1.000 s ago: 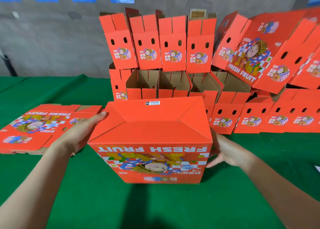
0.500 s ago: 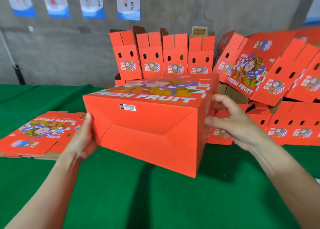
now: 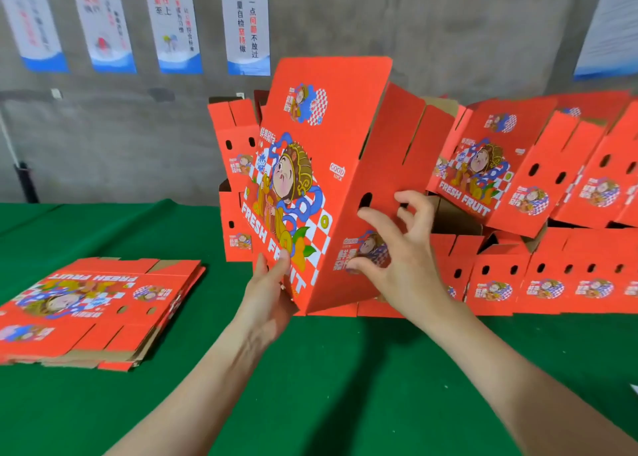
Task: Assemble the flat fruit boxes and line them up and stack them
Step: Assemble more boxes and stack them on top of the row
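- Fruit box (image 3: 321, 179), head view: you held one assembled red carton up off the green table (image 3: 310, 386), tilted, with its printed front panel facing left and toward you and its open top flaps pointing up and to the right.
- Your left hand (image 3: 269, 293) gripped the box's lowest near corner, thumb pressed on the printed face and the other fingers hidden underneath.
- Your right hand (image 3: 397, 258) lay flat against the narrower side panel just below its two oval handle holes, fingers spread and lightly curled, pressing rather than pinching.
- Key relation: the box's long axis ran up and away from your grip, so most of it stood above both hands. The stacked boxes (image 3: 552, 234) lay behind and to the right, nearer your right hand; my judgement is that the box would go there next.
- Flat box stack (image 3: 93, 314) lay on the table to your left, well apart from the held box and nearer your left hand.
- Writing: "FRESH FRUIT" in white along the front panel under a cartoon figure; "GOOD LUCK" in a small badge near the panel's edge; Chinese characters beside the figure, too small to give.
- Wall posters (image 3: 247, 24) carried vertical Chinese text; I could not read it with confidence.
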Tool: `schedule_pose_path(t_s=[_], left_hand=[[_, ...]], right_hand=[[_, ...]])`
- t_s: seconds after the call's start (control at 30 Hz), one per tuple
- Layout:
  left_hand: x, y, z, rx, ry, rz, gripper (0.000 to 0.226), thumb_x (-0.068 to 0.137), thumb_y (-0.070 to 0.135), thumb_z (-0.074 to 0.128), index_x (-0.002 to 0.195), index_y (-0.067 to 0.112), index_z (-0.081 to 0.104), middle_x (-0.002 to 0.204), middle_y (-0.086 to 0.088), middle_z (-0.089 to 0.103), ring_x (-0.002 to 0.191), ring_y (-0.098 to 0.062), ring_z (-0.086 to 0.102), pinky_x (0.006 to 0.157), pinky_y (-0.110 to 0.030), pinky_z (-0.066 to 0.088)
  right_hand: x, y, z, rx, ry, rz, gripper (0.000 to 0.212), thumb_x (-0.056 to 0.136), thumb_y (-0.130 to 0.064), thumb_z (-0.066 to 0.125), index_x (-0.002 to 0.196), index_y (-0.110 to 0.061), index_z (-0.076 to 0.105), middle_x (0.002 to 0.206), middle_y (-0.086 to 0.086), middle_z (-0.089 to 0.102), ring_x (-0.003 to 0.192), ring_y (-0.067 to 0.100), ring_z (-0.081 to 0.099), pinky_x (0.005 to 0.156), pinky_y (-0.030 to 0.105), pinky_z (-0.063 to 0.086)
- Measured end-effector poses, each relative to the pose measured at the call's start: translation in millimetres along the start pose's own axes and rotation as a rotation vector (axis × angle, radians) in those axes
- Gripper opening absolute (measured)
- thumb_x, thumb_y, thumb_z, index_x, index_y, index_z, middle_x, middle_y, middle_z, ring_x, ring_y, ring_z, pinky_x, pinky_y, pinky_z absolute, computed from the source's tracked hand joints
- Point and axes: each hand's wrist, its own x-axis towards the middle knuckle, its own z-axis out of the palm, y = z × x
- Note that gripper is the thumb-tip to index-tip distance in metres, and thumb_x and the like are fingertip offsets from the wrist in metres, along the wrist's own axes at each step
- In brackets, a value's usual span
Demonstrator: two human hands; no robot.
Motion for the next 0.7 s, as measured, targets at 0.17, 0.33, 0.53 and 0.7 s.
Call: schedule_pose_path(t_s=[0.17, 0.33, 0.53, 0.7], left_hand=[[25, -6, 1, -0.063, -0.061, 0.05, 0.035, 0.097, 0.023, 0.05, 0.131, 0.022, 0.048, 0.114, -0.006, 0.07, 0.09, -0.02, 0.071, 0.064, -0.041, 0.057], [56, -6, 16, 0.023, -0.142, 0.084, 0.039, 0.097, 0.027, 0.047, 0.136, 0.028, 0.044, 0.125, -0.005, 0.064, 0.109, -0.024, 0.064, 0.08, -0.049, 0.056], [108, 6, 62, 0.548, -0.194, 0.129, 0.032, 0.098, 0.037, 0.046, 0.131, 0.037, 0.045, 0.109, 0.004, 0.068, 0.08, -0.01, 0.067, 0.06, -0.027, 0.053], [151, -14, 109, 0.964, -0.258, 0.299, 0.031, 0.095, 0.024, 0.056, 0.126, 0.021, 0.054, 0.11, 0.009, 0.065, 0.091, -0.001, 0.064, 0.073, -0.027, 0.057]], right_hand=[[6, -2, 15, -0.008, 0.003, 0.039, 0.074, 0.059, -0.033, 0.089, 0.124, -0.02, 0.057, 0.15, 0.015, 0.01, 0.132, 0.028, 0.027, 0.118, 0.044, 0.016], [28, 12, 27, 0.043, 0.097, 0.062, 0.068, 0.06, -0.036, 0.087, 0.117, -0.017, 0.055, 0.153, 0.011, 0.004, 0.139, 0.02, 0.015, 0.115, 0.027, 0.017], [63, 62, 18, 0.027, 0.212, 0.114, 0.061, 0.06, -0.029, 0.088, 0.107, -0.013, 0.054, 0.15, 0.014, 0.007, 0.128, 0.006, 0.015, 0.101, 0.0, 0.008], [88, 118, 2, -0.047, 0.304, 0.232, 0.059, 0.06, -0.029, 0.088, 0.107, -0.011, 0.056, 0.148, 0.015, 0.01, 0.132, 0.021, 0.023, 0.105, 0.013, 0.018]])
